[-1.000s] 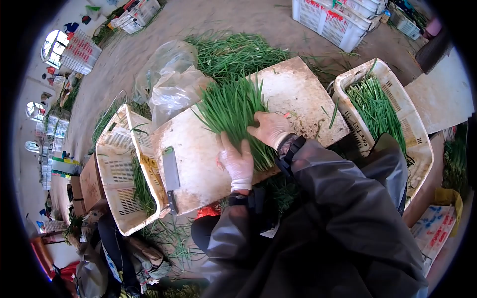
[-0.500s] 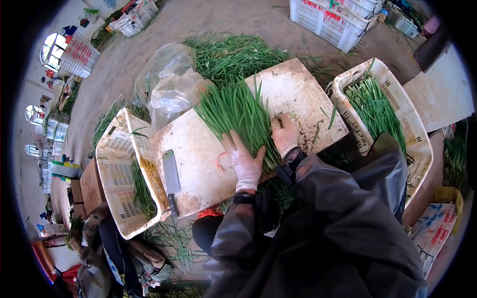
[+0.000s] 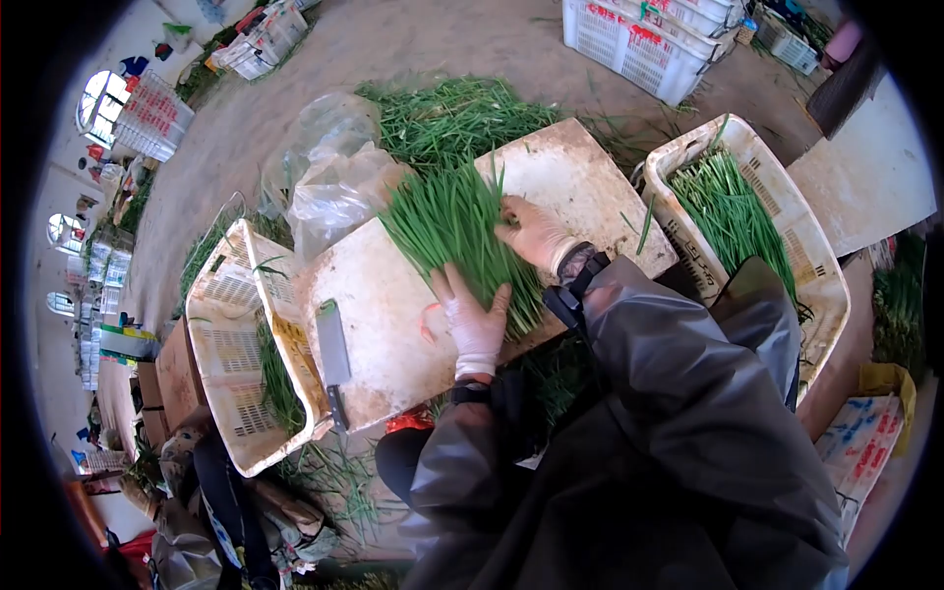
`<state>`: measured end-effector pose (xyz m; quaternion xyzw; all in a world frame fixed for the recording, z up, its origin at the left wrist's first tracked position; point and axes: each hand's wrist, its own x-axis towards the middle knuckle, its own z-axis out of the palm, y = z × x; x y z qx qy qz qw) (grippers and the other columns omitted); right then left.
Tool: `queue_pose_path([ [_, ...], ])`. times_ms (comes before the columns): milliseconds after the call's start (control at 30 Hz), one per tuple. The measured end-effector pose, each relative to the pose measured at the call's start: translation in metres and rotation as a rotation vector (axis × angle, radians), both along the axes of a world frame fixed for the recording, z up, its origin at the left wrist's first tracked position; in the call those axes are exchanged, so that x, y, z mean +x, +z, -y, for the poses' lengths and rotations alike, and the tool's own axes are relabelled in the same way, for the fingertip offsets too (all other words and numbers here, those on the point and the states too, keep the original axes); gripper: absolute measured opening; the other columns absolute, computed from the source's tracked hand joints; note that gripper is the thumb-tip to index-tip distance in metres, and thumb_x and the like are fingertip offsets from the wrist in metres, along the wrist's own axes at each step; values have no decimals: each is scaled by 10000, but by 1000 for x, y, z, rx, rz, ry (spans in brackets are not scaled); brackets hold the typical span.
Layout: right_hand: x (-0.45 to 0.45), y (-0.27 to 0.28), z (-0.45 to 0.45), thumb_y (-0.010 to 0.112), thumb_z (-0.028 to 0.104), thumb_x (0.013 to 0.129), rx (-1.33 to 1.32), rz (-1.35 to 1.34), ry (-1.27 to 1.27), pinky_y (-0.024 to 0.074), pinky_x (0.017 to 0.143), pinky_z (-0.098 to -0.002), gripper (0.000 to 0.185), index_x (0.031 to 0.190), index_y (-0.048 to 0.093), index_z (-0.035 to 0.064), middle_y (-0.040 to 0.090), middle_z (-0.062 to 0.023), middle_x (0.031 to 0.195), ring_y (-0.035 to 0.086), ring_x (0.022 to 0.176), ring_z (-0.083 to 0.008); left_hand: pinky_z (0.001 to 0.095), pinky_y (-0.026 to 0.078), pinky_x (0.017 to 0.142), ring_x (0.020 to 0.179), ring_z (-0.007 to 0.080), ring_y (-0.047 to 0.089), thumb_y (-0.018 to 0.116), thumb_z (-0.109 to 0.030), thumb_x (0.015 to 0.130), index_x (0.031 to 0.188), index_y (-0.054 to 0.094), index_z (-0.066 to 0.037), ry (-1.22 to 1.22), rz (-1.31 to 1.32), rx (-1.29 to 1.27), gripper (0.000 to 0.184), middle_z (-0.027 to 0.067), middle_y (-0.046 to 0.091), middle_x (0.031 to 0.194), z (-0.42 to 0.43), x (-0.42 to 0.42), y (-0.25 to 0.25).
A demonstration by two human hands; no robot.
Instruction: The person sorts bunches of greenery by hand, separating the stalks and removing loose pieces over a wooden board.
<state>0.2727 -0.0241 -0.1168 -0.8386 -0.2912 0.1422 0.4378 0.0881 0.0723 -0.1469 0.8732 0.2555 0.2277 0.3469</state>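
Note:
A loose bunch of long green leaves that look like garlic chives (image 3: 438, 218) lies across a worn white board (image 3: 379, 310). My left hand (image 3: 474, 320), in a pale thin glove, rests on the lower left side of the bunch with its fingers stretched and the thumb apart. On the bunch's right edge is my right hand (image 3: 539, 236), also gloved. Its fingers are curled together against the leaves; what is between the fingertips is hidden. A cleaver (image 3: 333, 346) with a dark handle lies on the board's left side, and a reddish band (image 3: 429, 323) is beside my left hand.
Left of the board stands a white crate (image 3: 228, 344) with some greens. At right, another crate (image 3: 831, 285) holds bundled chives (image 3: 737, 216). Beyond are a plastic bag (image 3: 339, 187), a heap of greens (image 3: 452, 118) and stacked crates (image 3: 629, 54). Another person (image 3: 187, 531) is at lower left.
My right hand has moved up and left along the right edge of the chives, its fingers still curled. My left hand stays on the bunch; the whole view has shifted slightly.

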Motion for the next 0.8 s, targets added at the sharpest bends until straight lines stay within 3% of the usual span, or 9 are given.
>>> queue_pose_path([
  [100, 3, -11, 25, 741, 252, 924, 114, 57, -35, 560, 914, -431, 536, 1357, 582, -21, 735, -218, 1139, 705, 1039, -400, 494, 318, 1233, 1498, 515, 332, 841, -425, 867, 1569, 321, 91, 75, 3, 24, 1015, 383, 280, 1620, -3, 0, 13],
  [167, -10, -21, 52, 725, 221, 957, 233, -104, -57, 574, 831, -380, 340, 1191, 677, -21, 759, -140, 1005, 728, 913, -294, 510, 346, 1213, 1476, 523, 363, 844, -385, 853, 1545, 373, 90, 134, -34, 65, 963, 382, 331, 1596, -9, -1, 21],
  [267, -33, 32, 104, 699, 201, 998, 307, -480, 54, 557, 744, -280, 208, 1011, 739, -3, 759, -72, 905, 706, 796, -130, 496, 354, 1210, 1466, 498, 389, 820, -343, 888, 1516, 417, 90, 150, 75, 9, 862, 354, 384, 1575, -13, -2, 28],
  [367, -67, 32, 157, 700, 219, 1000, 118, -604, 103, 564, 747, -299, 211, 1039, 754, 18, 760, -77, 877, 713, 789, -145, 490, 342, 1217, 1465, 483, 393, 823, -303, 887, 1499, 435, 92, 102, 204, -24, 825, 345, 400, 1563, -8, -8, 39],
  [433, -98, -18, 189, 691, 277, 979, 4, -446, 305, 582, 807, -383, 256, 1054, 759, 42, 774, -117, 916, 751, 867, -245, 483, 330, 1224, 1458, 458, 407, 821, -223, 884, 1476, 458, 95, 62, 280, -60, 763, 323, 430, 1544, -2, -10, 50],
  [500, -141, -63, 205, 672, 334, 929, -468, -174, 428, 571, 883, -465, 318, 1079, 763, 69, 773, -162, 1023, 736, 997, -351, 477, 330, 1223, 1451, 448, 418, 815, -175, 883, 1460, 475, 97, 41, 298, -75, 723, 308, 449, 1532, 5, -14, 59],
  [567, -178, -94, 211, 659, 353, 871, -876, -190, 565, 552, 922, -510, 359, 1096, 774, 98, 752, -186, 1121, 691, 1088, -410, 451, 336, 1218, 1428, 399, 456, 803, -115, 889, 1435, 502, 97, 33, 313, -154, 658, 268, 497, 1499, 14, -18, 68],
  [667, -205, -136, 233, 663, 316, 860, -721, -314, 442, 551, 931, -502, 359, 1125, 775, 101, 747, -185, 1147, 691, 1102, -399, 406, 358, 1190, 1374, 311, 507, 786, -93, 915, 1436, 517, 79, 34, 331, -241, 611, 211, 573, 1424, 22, -27, 81],
  [800, -188, -167, 239, 673, 308, 862, -782, -306, 394, 539, 963, -503, 402, 1189, 758, 90, 737, -196, 1176, 681, 1138, -396, 394, 315, 1207, 1285, 206, 571, 746, -134, 966, 1431, 583, -2, 62, 383, -403, 510, 122, 634, 1402, 40, -44, 125],
])
